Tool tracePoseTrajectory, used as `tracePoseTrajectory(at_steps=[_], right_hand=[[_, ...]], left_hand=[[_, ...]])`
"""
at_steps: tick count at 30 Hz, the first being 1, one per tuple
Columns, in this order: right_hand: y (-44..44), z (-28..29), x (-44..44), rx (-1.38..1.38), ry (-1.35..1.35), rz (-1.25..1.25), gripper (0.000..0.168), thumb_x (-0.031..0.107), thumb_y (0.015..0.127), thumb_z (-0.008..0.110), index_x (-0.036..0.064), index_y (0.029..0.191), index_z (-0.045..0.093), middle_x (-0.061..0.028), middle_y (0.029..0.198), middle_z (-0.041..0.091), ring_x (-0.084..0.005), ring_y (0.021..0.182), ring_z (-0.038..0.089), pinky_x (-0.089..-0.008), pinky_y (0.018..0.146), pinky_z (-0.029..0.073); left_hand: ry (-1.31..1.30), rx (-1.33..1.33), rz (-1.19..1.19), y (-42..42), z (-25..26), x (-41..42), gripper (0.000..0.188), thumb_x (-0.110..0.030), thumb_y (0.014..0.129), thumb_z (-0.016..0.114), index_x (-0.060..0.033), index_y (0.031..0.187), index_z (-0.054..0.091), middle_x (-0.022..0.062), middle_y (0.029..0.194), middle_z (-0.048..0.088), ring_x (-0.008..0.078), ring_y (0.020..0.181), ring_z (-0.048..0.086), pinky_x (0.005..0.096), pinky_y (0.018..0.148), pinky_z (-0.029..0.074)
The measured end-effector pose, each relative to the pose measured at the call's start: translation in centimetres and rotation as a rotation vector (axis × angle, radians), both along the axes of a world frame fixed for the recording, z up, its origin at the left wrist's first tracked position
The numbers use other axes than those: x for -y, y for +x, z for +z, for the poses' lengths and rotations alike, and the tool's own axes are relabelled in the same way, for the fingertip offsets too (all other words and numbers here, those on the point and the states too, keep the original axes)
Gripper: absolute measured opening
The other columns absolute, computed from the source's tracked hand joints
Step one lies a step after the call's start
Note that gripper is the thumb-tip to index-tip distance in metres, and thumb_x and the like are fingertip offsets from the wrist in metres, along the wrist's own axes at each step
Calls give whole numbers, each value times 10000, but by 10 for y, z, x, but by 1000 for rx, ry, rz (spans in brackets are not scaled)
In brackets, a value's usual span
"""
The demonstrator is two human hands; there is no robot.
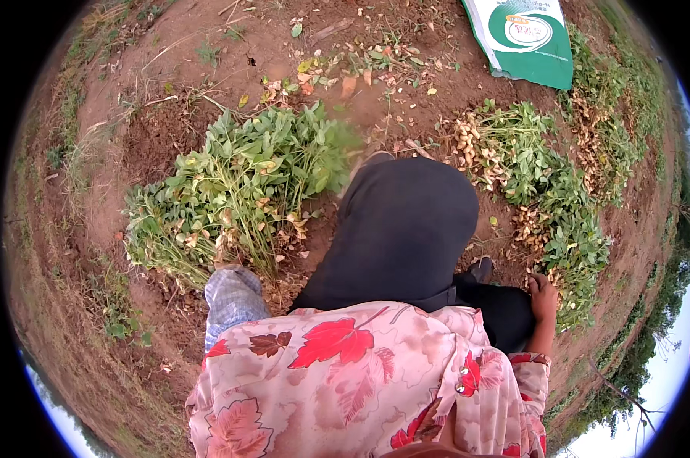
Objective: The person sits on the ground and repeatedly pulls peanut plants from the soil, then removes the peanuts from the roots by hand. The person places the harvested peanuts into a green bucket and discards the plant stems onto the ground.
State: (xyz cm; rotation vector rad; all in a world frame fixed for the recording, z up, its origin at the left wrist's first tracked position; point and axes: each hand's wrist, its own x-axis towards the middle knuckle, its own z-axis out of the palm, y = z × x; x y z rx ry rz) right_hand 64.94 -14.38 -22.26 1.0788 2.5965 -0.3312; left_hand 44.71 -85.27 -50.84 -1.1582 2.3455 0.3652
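My right hand (pixel 543 295) is low on the right, beside the black trouser leg. Its fingers reach the near end of a row of pulled peanut plants (pixel 571 229) with pale pods (pixel 531 226); whether they grip anything is unclear. On the left, a plaid sleeve (pixel 234 295) covers most of my left hand (pixel 227 266). That hand is at the stem ends of a heap of leafy green peanut plants (pixel 247 172), its fingers hidden. More pods (pixel 467 140) lie at the row's far end, near the bent knee.
A green and white printed sack (pixel 531 46) lies on the reddish soil at the top right. Another strip of plants with pods (pixel 588 143) runs along the right. Dry leaves (pixel 351 86) litter the ground ahead. My dark-trousered knee (pixel 411 223) juts between the two plant piles.
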Motion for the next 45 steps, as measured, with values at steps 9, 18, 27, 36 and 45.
tracePoseTrajectory(at_steps=[9,18,27,36,45], right_hand=[[0,3,9,-43,96,121,271,247,892,570,43,1046,658,-209,920,668,-372,875,642,-424,786,496],[25,12,2,-173,-3,67,231,199,864,577,18,994,637,-202,961,657,-378,907,624,-432,814,483],[9,2,-27,-299,-319,116,235,229,854,611,61,1013,659,-178,911,666,-334,856,639,-396,779,499],[-116,-82,-70,-247,-391,168,258,261,844,610,70,1003,681,-164,942,679,-327,897,644,-397,822,499],[-233,-209,-72,-570,-1142,-689,265,190,922,565,27,1132,574,-68,906,647,-180,788,651,-284,642,535]], left_hand=[[101,99,-251,54,15,0,484,-410,778,726,22,981,651,157,799,692,286,739,666,399,677,519],[92,287,-464,117,39,50,487,-412,772,722,19,987,654,159,799,692,296,752,670,405,694,519],[-251,498,-934,-51,115,13,490,-414,767,719,16,994,657,162,800,692,305,765,673,412,710,519],[1330,-540,-1046,-168,369,-422,335,-269,945,580,-22,1171,577,42,991,643,129,888,629,249,779,473],[159,-32,-2006,-162,327,-496,417,-327,851,648,-43,1149,581,161,912,652,324,837,642,421,712,501]])
